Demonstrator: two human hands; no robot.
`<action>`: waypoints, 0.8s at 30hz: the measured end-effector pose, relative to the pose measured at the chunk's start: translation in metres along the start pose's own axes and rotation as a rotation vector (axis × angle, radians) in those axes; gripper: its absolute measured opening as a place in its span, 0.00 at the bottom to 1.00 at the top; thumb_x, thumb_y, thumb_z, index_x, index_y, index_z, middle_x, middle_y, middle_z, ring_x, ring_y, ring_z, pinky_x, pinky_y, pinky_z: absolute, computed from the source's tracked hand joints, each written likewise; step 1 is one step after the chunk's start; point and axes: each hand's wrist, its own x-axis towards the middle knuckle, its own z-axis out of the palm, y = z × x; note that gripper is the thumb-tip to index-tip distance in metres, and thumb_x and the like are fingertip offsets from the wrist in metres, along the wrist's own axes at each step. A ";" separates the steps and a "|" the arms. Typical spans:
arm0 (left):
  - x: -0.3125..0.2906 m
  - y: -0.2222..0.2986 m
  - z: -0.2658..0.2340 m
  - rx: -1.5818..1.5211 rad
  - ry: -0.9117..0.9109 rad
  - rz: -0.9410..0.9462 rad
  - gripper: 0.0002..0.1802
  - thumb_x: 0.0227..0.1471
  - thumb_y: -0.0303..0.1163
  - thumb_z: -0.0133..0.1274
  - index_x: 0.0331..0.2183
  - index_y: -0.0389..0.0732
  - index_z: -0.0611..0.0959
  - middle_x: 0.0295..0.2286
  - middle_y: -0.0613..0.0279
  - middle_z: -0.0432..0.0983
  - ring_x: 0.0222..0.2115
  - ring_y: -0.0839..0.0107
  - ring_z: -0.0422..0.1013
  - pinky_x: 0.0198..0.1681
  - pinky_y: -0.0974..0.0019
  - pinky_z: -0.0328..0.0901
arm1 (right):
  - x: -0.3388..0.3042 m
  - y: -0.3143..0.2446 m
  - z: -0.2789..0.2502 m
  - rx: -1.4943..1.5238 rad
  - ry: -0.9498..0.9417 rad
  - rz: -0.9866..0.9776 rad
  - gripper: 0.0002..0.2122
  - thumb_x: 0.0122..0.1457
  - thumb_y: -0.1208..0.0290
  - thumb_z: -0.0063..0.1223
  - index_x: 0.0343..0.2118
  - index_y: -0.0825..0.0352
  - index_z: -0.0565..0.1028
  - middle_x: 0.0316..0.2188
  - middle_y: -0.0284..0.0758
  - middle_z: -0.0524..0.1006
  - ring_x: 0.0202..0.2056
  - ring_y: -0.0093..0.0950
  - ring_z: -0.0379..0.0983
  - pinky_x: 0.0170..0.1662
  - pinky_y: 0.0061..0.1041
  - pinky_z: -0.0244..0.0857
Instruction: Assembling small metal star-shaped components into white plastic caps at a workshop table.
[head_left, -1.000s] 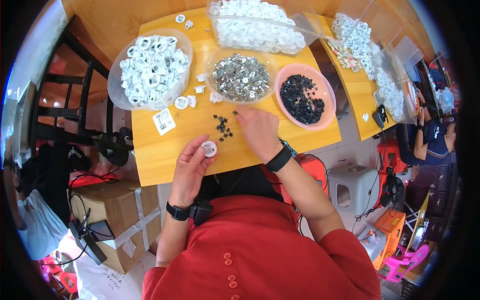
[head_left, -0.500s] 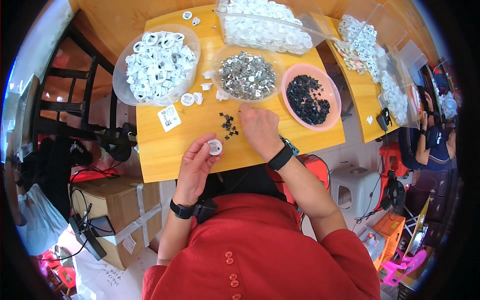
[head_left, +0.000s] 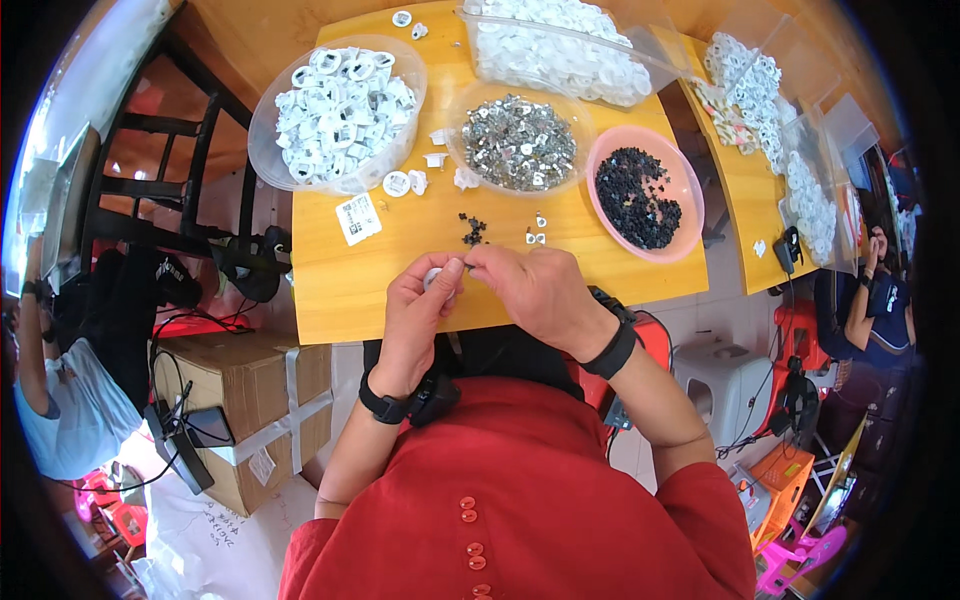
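Observation:
My left hand is closed around a round white plastic part, held just over the near edge of the wooden table. My right hand pinches at the left fingertips, where a small dark piece partly shows; its exact shape is hidden. Just beyond the hands lies a loose group of tiny black pieces. To its right are several small metal pieces. Farther back, a pink bowl holds many black pieces, and a clear bowl holds metal ones.
A large clear tub of white parts stands at the back left, with a printed white label before it. A clear bin of white parts is at the back. A cardboard box sits below left. Another person is at far right.
My right hand has come left and nearer, from the table to my left hand's fingertips. The metal pieces it covered now show. The view has shifted slightly.

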 end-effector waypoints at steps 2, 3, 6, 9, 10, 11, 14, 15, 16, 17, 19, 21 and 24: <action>-0.001 -0.001 0.001 -0.026 0.011 0.006 0.08 0.55 0.35 0.53 0.33 0.41 0.81 0.20 0.75 0.67 0.20 0.86 0.57 0.23 0.79 0.52 | 0.000 0.000 -0.006 -0.041 -0.020 -0.035 0.07 0.53 0.72 0.49 0.35 0.65 0.70 0.18 0.34 0.72 0.19 0.30 0.72 0.20 0.28 0.63; -0.002 -0.001 0.000 -0.064 -0.012 0.001 0.08 0.55 0.34 0.54 0.33 0.40 0.81 0.20 0.76 0.67 0.20 0.86 0.57 0.23 0.79 0.51 | -0.001 0.000 -0.008 -0.085 -0.041 -0.074 0.07 0.53 0.73 0.49 0.35 0.65 0.70 0.17 0.32 0.71 0.18 0.28 0.71 0.19 0.26 0.62; -0.004 -0.001 0.000 -0.076 -0.036 -0.018 0.07 0.54 0.33 0.55 0.33 0.40 0.81 0.19 0.76 0.66 0.20 0.86 0.57 0.23 0.79 0.51 | -0.006 0.004 -0.008 -0.141 -0.033 -0.113 0.08 0.51 0.73 0.50 0.35 0.65 0.70 0.16 0.31 0.69 0.18 0.26 0.70 0.20 0.25 0.62; -0.004 -0.001 0.000 -0.048 -0.026 -0.040 0.05 0.53 0.31 0.56 0.31 0.40 0.81 0.19 0.76 0.66 0.20 0.86 0.57 0.23 0.79 0.51 | -0.008 0.004 -0.007 -0.122 0.010 -0.117 0.08 0.50 0.73 0.49 0.35 0.65 0.71 0.17 0.31 0.70 0.18 0.27 0.70 0.21 0.25 0.61; -0.003 -0.001 -0.001 -0.046 -0.016 -0.048 0.05 0.52 0.31 0.56 0.31 0.41 0.81 0.19 0.76 0.67 0.20 0.86 0.58 0.23 0.79 0.52 | -0.009 0.004 -0.005 -0.121 0.011 -0.116 0.08 0.50 0.73 0.49 0.35 0.65 0.71 0.17 0.31 0.70 0.18 0.27 0.70 0.21 0.25 0.61; -0.004 -0.001 -0.001 -0.045 -0.016 -0.048 0.05 0.52 0.31 0.56 0.31 0.41 0.81 0.19 0.76 0.67 0.20 0.86 0.58 0.23 0.79 0.52 | -0.011 0.004 -0.003 -0.084 0.031 -0.080 0.08 0.50 0.74 0.50 0.35 0.65 0.71 0.18 0.31 0.71 0.18 0.28 0.70 0.22 0.25 0.62; -0.005 -0.003 -0.003 -0.180 -0.033 -0.108 0.04 0.53 0.29 0.54 0.32 0.40 0.79 0.21 0.73 0.69 0.22 0.84 0.61 0.28 0.80 0.57 | -0.013 0.001 0.001 -0.013 0.105 -0.029 0.08 0.48 0.75 0.52 0.33 0.64 0.73 0.21 0.31 0.71 0.20 0.28 0.70 0.23 0.26 0.62; -0.006 -0.003 -0.002 -0.213 -0.029 -0.118 0.04 0.53 0.29 0.54 0.32 0.40 0.79 0.22 0.72 0.69 0.22 0.83 0.61 0.28 0.79 0.57 | -0.014 -0.001 0.002 0.016 0.160 -0.013 0.07 0.48 0.76 0.53 0.32 0.64 0.73 0.23 0.31 0.72 0.21 0.29 0.70 0.24 0.27 0.62; -0.006 -0.003 -0.002 -0.246 -0.025 -0.128 0.04 0.53 0.29 0.54 0.31 0.41 0.78 0.22 0.72 0.69 0.22 0.83 0.61 0.28 0.79 0.58 | -0.014 -0.002 0.004 0.016 0.160 -0.012 0.07 0.48 0.76 0.53 0.32 0.64 0.73 0.23 0.31 0.72 0.21 0.29 0.70 0.24 0.27 0.62; -0.006 -0.004 -0.002 -0.246 -0.026 -0.129 0.04 0.53 0.29 0.54 0.31 0.41 0.78 0.22 0.72 0.69 0.22 0.83 0.61 0.28 0.79 0.58 | -0.015 -0.002 0.007 0.046 0.175 0.002 0.07 0.47 0.76 0.53 0.31 0.64 0.73 0.24 0.31 0.72 0.22 0.29 0.70 0.24 0.27 0.62; -0.006 -0.004 -0.003 -0.269 -0.041 -0.132 0.04 0.53 0.30 0.53 0.32 0.40 0.78 0.22 0.71 0.69 0.22 0.82 0.61 0.28 0.78 0.58 | -0.015 -0.002 0.009 0.076 0.189 0.016 0.06 0.47 0.77 0.54 0.30 0.65 0.73 0.26 0.32 0.72 0.23 0.29 0.70 0.25 0.27 0.62; -0.005 -0.004 -0.004 -0.269 -0.054 -0.132 0.04 0.53 0.30 0.53 0.32 0.40 0.78 0.22 0.71 0.69 0.22 0.82 0.61 0.28 0.78 0.58 | -0.015 -0.002 0.010 0.045 0.188 -0.005 0.06 0.48 0.76 0.54 0.30 0.65 0.73 0.27 0.32 0.72 0.24 0.29 0.70 0.26 0.25 0.62; -0.005 -0.005 -0.005 -0.284 -0.070 -0.140 0.04 0.53 0.30 0.54 0.31 0.41 0.78 0.22 0.72 0.69 0.23 0.83 0.62 0.28 0.78 0.58 | -0.014 -0.005 0.008 0.026 0.183 0.003 0.06 0.48 0.76 0.54 0.30 0.65 0.72 0.27 0.32 0.71 0.24 0.29 0.69 0.27 0.25 0.62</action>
